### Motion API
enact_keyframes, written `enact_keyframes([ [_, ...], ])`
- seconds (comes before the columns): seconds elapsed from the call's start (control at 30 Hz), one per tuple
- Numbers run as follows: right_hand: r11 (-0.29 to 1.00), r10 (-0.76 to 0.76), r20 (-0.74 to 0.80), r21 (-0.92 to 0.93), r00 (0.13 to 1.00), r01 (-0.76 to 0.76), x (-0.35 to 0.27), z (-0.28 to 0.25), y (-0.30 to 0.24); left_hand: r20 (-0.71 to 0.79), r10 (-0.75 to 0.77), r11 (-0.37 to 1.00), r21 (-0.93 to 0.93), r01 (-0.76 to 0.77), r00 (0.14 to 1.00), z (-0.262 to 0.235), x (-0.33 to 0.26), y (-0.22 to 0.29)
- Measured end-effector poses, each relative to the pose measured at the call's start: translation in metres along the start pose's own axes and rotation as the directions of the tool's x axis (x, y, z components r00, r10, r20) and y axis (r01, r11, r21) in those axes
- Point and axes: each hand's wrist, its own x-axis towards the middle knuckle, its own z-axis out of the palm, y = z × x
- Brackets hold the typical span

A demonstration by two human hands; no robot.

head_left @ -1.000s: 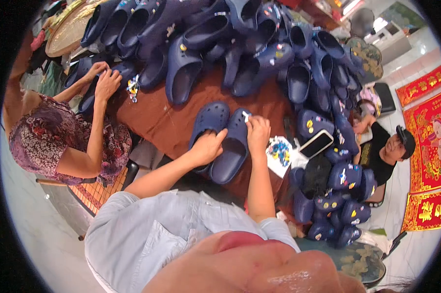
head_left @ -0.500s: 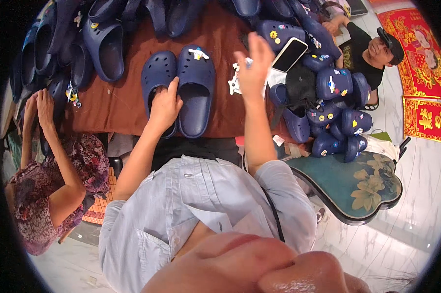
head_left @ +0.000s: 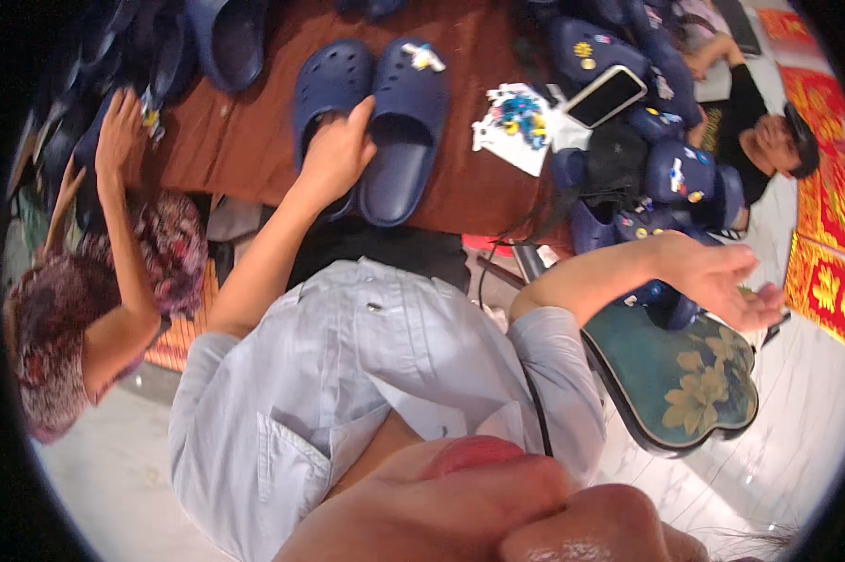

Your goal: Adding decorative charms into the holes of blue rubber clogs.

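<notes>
Head view: left hand (head_left: pixel 336 150) is clamped over the heel of a navy clog (head_left: pixel 333 108), its twin (head_left: pixel 405 126) touching it on the brown bench (head_left: pixel 244 150). Right hand (head_left: pixel 717 281) hangs off the bench edge, fingers (head_left: pixel 759 304) loosely spread, holding nothing I can make out. I'd keep the clog pinned flat and work from the toe.

Two navy blue perforated rubber clogs lie side by side, soles down, on the brown surface (head_left: pixel 254 159). The left clog (head_left: pixel 327 94) is partly covered at its opening. The right clog (head_left: pixel 405 131) touches it along one side and carries a small white charm (head_left: pixel 425 58) on its toe.
</notes>
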Motion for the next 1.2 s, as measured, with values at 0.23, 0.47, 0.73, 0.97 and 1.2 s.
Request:
enact_keyframes([
  [0.23, 0.996, 0.041, 0.071, 0.073, 0.997, -0.046, -0.010, 0.014, 0.019, -0.040, -0.001, 0.999, 0.054, 0.003, 0.999, 0.002, -0.003, -0.003],
  [0.47, 0.974, 0.169, 0.171, 0.122, 0.971, -0.191, -0.037, 0.025, 0.028, -0.050, 0.016, 0.999, 0.033, -0.014, 0.999, 0.004, -0.005, -0.003],
  [0.73, 0.902, 0.412, 0.773, -0.273, 0.482, -0.334, -0.185, 0.006, 0.024, -0.035, 0.010, 1.000, 0.017, -0.010, 0.999, 0.005, 0.000, -0.004],
  [0.97, 0.932, 0.362, 0.555, -0.227, 0.749, -0.283, -0.122, 0.021, -0.008, -0.024, -0.003, 1.000, -0.012, 0.003, 1.000, 0.004, -0.003, -0.006],
  [1.2, 0.963, 0.236, 0.865, -0.146, 0.443, -0.227, -0.163, 0.060, 0.011, -0.039, -0.014, 1.000, -0.011, 0.014, 0.999, 0.003, -0.007, -0.001],
])
